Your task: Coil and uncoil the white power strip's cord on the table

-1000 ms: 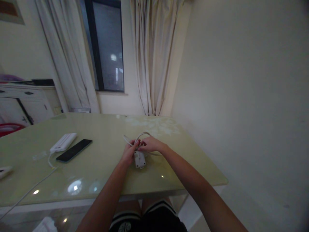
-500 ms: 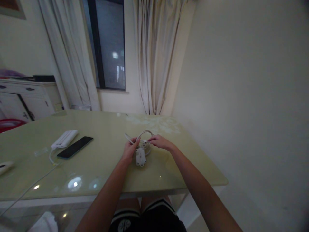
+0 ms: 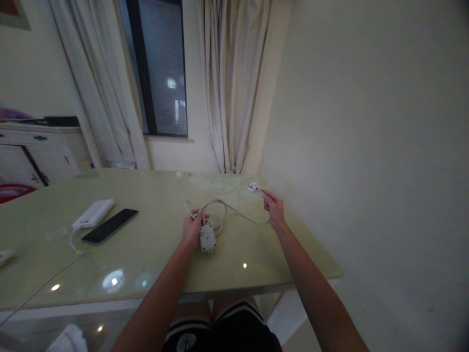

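on the tabletop, the left hand should stay clamped on the white adapter while the right hand, pinching the cord near its plug, draws it out straight without snagging the loops.

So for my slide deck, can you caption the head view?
Left hand steadies a white adapter on the glass table while the right hand holds its cable stretched out by the plug end.
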`<state>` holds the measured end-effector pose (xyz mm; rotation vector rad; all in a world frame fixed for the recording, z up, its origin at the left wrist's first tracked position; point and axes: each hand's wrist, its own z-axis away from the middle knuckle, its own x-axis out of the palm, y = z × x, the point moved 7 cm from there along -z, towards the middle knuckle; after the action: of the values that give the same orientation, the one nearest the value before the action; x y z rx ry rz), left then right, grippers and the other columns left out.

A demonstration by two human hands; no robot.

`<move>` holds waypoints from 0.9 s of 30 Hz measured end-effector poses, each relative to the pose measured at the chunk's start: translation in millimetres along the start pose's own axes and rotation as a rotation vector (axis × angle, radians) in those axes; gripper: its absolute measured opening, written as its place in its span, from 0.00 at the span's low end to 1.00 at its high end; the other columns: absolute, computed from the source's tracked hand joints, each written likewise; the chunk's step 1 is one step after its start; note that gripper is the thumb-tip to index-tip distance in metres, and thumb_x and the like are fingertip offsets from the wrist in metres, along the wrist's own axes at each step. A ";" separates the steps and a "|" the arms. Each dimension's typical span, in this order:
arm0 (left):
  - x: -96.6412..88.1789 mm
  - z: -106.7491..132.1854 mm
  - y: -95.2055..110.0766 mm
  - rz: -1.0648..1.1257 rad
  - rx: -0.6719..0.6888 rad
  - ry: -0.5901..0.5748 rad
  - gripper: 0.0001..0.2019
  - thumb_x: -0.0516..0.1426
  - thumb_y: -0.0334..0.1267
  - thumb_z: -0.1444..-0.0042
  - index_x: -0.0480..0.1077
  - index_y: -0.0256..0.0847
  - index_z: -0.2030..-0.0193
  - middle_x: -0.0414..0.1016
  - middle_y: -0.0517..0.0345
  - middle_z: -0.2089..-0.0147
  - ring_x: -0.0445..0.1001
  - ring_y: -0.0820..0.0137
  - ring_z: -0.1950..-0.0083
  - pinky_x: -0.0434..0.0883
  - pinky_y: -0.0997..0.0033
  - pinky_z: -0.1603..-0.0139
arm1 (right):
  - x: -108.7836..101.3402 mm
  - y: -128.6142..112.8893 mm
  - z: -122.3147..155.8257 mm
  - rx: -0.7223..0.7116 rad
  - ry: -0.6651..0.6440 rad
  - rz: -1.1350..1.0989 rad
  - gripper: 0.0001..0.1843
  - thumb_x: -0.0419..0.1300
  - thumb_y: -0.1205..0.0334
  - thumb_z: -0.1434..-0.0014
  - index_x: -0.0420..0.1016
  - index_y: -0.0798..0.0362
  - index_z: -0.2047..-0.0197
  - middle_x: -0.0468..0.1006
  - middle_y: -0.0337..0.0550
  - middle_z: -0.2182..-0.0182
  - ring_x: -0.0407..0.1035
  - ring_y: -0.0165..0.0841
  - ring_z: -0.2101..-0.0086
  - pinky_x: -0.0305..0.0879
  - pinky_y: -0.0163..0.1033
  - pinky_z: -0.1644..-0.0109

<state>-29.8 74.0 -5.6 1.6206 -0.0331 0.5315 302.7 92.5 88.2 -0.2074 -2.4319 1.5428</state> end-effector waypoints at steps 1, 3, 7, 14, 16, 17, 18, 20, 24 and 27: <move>0.4 0.9 1.8 0.005 0.000 -0.002 0.30 0.69 0.59 0.61 0.69 0.39 0.59 0.78 0.58 0.72 0.71 0.73 0.78 0.67 0.74 0.77 | -4.1 -6.2 -1.2 -0.046 0.040 0.032 0.26 0.65 0.53 0.51 0.81 0.59 0.51 0.61 0.29 0.82 0.49 0.24 0.80 0.46 0.32 0.76; 2.8 3.3 5.6 0.033 0.004 -0.027 0.30 0.69 0.59 0.61 0.69 0.40 0.58 0.75 0.62 0.75 0.68 0.75 0.80 0.64 0.76 0.80 | -7.3 -23.2 -1.7 -0.155 0.089 0.107 0.26 0.68 0.53 0.51 0.81 0.59 0.52 0.64 0.30 0.80 0.51 0.24 0.79 0.48 0.32 0.75; 10.1 7.6 9.2 0.152 -0.051 -0.123 0.29 0.72 0.54 0.62 0.69 0.41 0.57 0.74 0.66 0.75 0.66 0.78 0.81 0.61 0.80 0.82 | -13.2 -67.3 -1.2 -0.386 0.281 0.118 0.22 0.67 0.54 0.46 0.78 0.57 0.51 0.57 0.26 0.83 0.47 0.23 0.81 0.44 0.31 0.76; 8.6 -3.3 4.8 0.606 -0.345 -0.314 0.20 0.66 0.47 0.44 0.60 0.41 0.74 0.57 0.71 0.84 0.58 0.80 0.85 0.54 0.80 0.84 | -42.5 -91.7 -39.9 -0.373 0.521 -0.442 0.28 0.42 0.39 0.32 0.72 0.51 0.61 0.62 0.31 0.83 0.55 0.25 0.84 0.50 0.29 0.79; 6.8 -5.0 2.5 0.644 -0.408 -0.368 0.23 0.61 0.47 0.38 0.55 0.41 0.78 0.52 0.70 0.85 0.56 0.79 0.85 0.52 0.79 0.84 | -39.7 -75.5 -55.0 -0.147 0.423 -0.599 0.32 0.37 0.38 0.31 0.72 0.52 0.63 0.62 0.31 0.84 0.54 0.25 0.85 0.49 0.29 0.81; 6.3 -5.0 1.4 0.655 -0.425 -0.390 0.24 0.59 0.47 0.36 0.54 0.42 0.79 0.52 0.69 0.85 0.56 0.79 0.85 0.52 0.78 0.84 | -34.1 -66.3 -59.1 -0.031 0.343 -0.664 0.32 0.37 0.39 0.31 0.72 0.52 0.64 0.61 0.31 0.84 0.52 0.24 0.86 0.48 0.29 0.82; 6.2 -4.4 0.8 0.678 -0.431 -0.407 0.24 0.57 0.45 0.35 0.53 0.41 0.79 0.51 0.69 0.85 0.56 0.79 0.85 0.51 0.78 0.84 | -26.7 -57.3 -60.4 0.070 0.256 -0.722 0.32 0.38 0.40 0.30 0.73 0.53 0.65 0.59 0.31 0.85 0.51 0.24 0.87 0.47 0.28 0.83; 7.8 -2.4 2.3 0.785 -0.404 -0.442 0.21 0.54 0.41 0.32 0.57 0.40 0.78 0.52 0.68 0.85 0.56 0.79 0.85 0.52 0.78 0.84 | -9.9 -41.5 -56.5 0.211 0.098 -0.835 0.31 0.38 0.44 0.29 0.73 0.54 0.66 0.56 0.29 0.86 0.47 0.23 0.87 0.44 0.28 0.85; 9.4 1.5 10.5 1.019 -0.281 -0.456 0.12 0.49 0.28 0.30 0.68 0.37 0.66 0.56 0.70 0.83 0.56 0.83 0.85 0.54 0.81 0.82 | 21.3 -14.2 -39.3 0.307 -0.037 -0.987 0.24 0.44 0.54 0.28 0.74 0.56 0.67 0.56 0.29 0.85 0.47 0.22 0.87 0.45 0.26 0.86; 14.3 6.3 12.2 1.041 -0.290 -0.492 0.11 0.48 0.27 0.30 0.69 0.37 0.62 0.55 0.71 0.82 0.55 0.84 0.86 0.53 0.82 0.82 | 48.3 4.1 -25.9 0.328 -0.092 -0.964 0.15 0.54 0.58 0.32 0.75 0.55 0.67 0.59 0.29 0.84 0.50 0.21 0.87 0.48 0.25 0.85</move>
<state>-19.2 70.5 10.7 1.3172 -1.3097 0.8357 263.8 128.9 101.6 0.9587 -1.7896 1.4080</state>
